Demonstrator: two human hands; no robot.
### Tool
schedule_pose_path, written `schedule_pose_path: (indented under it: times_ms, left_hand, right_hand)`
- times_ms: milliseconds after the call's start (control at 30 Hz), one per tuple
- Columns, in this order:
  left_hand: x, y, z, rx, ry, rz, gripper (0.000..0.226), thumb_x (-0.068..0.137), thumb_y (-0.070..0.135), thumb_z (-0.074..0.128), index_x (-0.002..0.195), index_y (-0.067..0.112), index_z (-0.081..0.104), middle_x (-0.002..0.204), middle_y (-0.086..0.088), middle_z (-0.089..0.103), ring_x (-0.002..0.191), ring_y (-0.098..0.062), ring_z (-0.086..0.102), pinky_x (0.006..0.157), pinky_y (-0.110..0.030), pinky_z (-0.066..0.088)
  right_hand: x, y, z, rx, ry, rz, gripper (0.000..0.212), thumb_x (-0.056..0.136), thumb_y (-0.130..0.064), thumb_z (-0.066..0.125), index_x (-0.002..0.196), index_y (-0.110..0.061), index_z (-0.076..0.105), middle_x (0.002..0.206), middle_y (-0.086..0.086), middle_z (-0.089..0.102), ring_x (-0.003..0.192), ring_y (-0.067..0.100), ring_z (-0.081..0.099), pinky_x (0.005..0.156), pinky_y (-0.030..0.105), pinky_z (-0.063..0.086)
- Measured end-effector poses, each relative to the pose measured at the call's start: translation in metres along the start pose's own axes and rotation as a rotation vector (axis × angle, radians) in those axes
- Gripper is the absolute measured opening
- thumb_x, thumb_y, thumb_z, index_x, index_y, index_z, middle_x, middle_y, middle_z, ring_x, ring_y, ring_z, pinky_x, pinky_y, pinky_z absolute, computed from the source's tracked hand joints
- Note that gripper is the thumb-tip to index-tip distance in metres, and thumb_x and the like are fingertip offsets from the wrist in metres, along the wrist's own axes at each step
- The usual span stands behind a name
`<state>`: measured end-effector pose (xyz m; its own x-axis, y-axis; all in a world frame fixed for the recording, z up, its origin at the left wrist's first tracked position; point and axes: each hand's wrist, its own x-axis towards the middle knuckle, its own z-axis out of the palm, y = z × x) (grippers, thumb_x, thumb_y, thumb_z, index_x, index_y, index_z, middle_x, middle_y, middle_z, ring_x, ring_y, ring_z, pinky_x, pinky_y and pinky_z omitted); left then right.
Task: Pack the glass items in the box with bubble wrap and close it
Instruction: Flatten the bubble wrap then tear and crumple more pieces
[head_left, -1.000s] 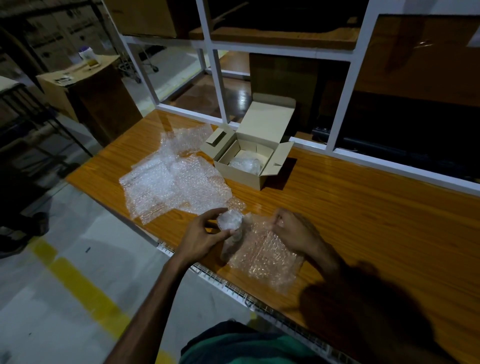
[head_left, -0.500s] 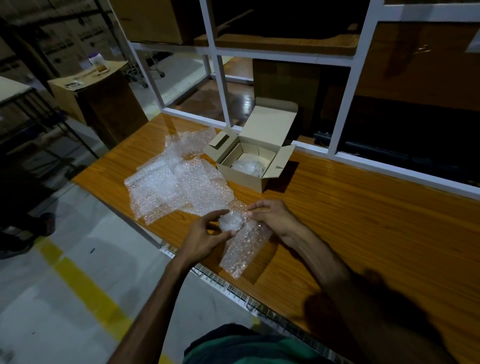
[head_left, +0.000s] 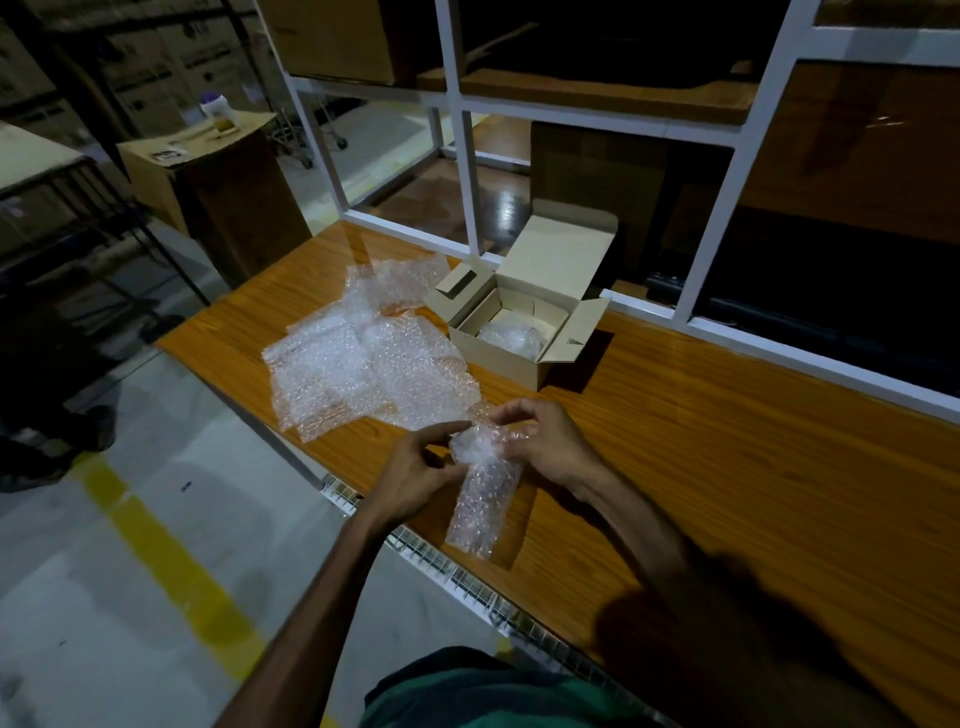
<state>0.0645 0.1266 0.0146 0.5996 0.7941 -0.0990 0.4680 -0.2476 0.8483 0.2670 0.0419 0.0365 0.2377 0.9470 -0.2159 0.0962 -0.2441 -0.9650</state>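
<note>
Mid-frame over the tabletop (head_left: 727, 467), my left hand (head_left: 415, 480) and right hand (head_left: 550, 449) pinch wrap (head_left: 483, 499) around a glass item, wrapping step; next, I reckon, into the open box (head_left: 519, 332) above.

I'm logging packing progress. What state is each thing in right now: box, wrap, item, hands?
Cardboard box: open, lid and side flaps up.
Wrapped bundle: inside the box.
Loose bubble wrap sheets: spread flat on the table, left of the box.
Item in bubble wrap: partly rolled, the wrap's tail hanging towards the table edge.
Left hand: pinches the bundle.
Right hand: grips the wrap's top.
</note>
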Motion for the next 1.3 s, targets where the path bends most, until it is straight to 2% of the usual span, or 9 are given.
schedule_pose_path:
  times_ms: [133, 267, 433, 567, 700, 867, 967, 1100, 1300]
  left_hand:
    - [-0.002, 0.002, 0.001, -0.057, -0.023, -0.019, 0.055, 0.089, 0.02, 0.082, 0.14, 0.031, 0.064, 0.127, 0.008, 0.069, 0.094, -0.004, 0.072, 0.078, -0.027, 0.062]
    - [-0.005, 0.004, 0.002, -0.174, -0.086, -0.044, 0.051, 0.092, 0.011, 0.077, 0.138, 0.03, 0.066, 0.129, 0.006, 0.07, 0.102, -0.012, 0.074, 0.083, -0.03, 0.06]
    - [-0.007, 0.002, 0.012, -0.071, -0.086, -0.043, 0.063, 0.084, 0.047, 0.084, 0.142, 0.043, 0.06, 0.141, 0.013, 0.061, 0.111, -0.007, 0.067, 0.09, -0.027, 0.056]
    - [-0.01, 0.001, 0.014, -0.019, -0.102, -0.021, 0.088, 0.072, 0.064, 0.085, 0.15, 0.049, 0.047, 0.153, 0.014, 0.049, 0.123, -0.013, 0.059, 0.1, -0.037, 0.054]
    - [-0.014, 0.004, 0.012, -0.003, -0.132, -0.027, 0.108, 0.065, 0.061, 0.093, 0.155, 0.052, 0.035, 0.16, 0.011, 0.041, 0.134, -0.015, 0.052, 0.105, -0.039, 0.053]
    - [-0.019, 0.007, 0.011, -0.016, -0.203, 0.043, 0.131, 0.067, 0.018, 0.099, 0.166, 0.037, 0.016, 0.156, 0.015, 0.036, 0.131, -0.003, 0.052, 0.094, -0.011, 0.051]
    - [-0.023, 0.001, 0.01, 0.03, -0.092, 0.017, 0.115, 0.079, 0.012, 0.087, 0.166, 0.036, 0.015, 0.15, 0.003, 0.046, 0.127, -0.024, 0.059, 0.082, -0.019, 0.058]
    - [-0.022, -0.008, 0.0, 0.027, 0.11, -0.007, 0.069, 0.086, 0.029, 0.081, 0.149, 0.028, 0.054, 0.109, 0.004, 0.069, 0.091, -0.012, 0.069, 0.068, -0.025, 0.057]
    - [-0.015, -0.007, -0.002, -0.051, 0.233, 0.017, 0.027, 0.085, 0.007, 0.083, 0.109, 0.018, 0.08, 0.106, 0.01, 0.077, 0.097, -0.003, 0.071, 0.084, -0.031, 0.062]
  right_hand:
    - [0.005, 0.01, 0.009, -0.175, 0.059, -0.094, 0.042, 0.085, 0.003, 0.08, 0.104, -0.033, 0.068, 0.118, -0.019, 0.056, 0.103, 0.004, 0.063, 0.07, 0.013, 0.055]
    - [0.017, 0.03, 0.019, -0.378, 0.147, -0.054, 0.049, 0.079, -0.012, 0.089, 0.101, -0.047, 0.062, 0.117, -0.011, 0.054, 0.1, 0.01, 0.063, 0.077, 0.03, 0.063]
    - [0.026, 0.041, 0.022, -0.39, 0.196, 0.019, 0.04, 0.08, -0.014, 0.088, 0.103, -0.037, 0.064, 0.096, -0.012, 0.06, 0.087, 0.013, 0.062, 0.07, 0.041, 0.061]
    - [0.035, 0.037, 0.03, -0.442, 0.186, 0.088, 0.039, 0.084, -0.014, 0.086, 0.101, -0.038, 0.062, 0.115, -0.006, 0.07, 0.094, 0.015, 0.067, 0.082, 0.046, 0.065]
    - [0.04, 0.031, 0.039, -0.503, 0.198, 0.139, 0.039, 0.086, -0.01, 0.078, 0.099, -0.041, 0.058, 0.1, -0.012, 0.062, 0.085, 0.015, 0.068, 0.074, 0.045, 0.067]
    - [0.043, 0.025, 0.044, -0.522, 0.212, 0.175, 0.033, 0.084, -0.015, 0.072, 0.1, -0.04, 0.057, 0.105, -0.007, 0.068, 0.09, 0.022, 0.069, 0.074, 0.039, 0.063]
    - [0.045, 0.026, 0.046, -0.507, 0.216, 0.188, 0.037, 0.083, -0.014, 0.073, 0.1, -0.043, 0.056, 0.111, -0.007, 0.07, 0.094, 0.023, 0.07, 0.078, 0.045, 0.065]
    - [0.043, 0.029, 0.046, -0.482, 0.214, 0.181, 0.038, 0.085, -0.01, 0.073, 0.101, -0.042, 0.059, 0.11, -0.01, 0.069, 0.096, 0.02, 0.069, 0.081, 0.047, 0.065]
    - [0.045, 0.029, 0.047, -0.538, 0.21, 0.163, 0.031, 0.083, -0.008, 0.075, 0.097, -0.034, 0.066, 0.106, -0.012, 0.07, 0.095, 0.018, 0.069, 0.081, 0.045, 0.065]
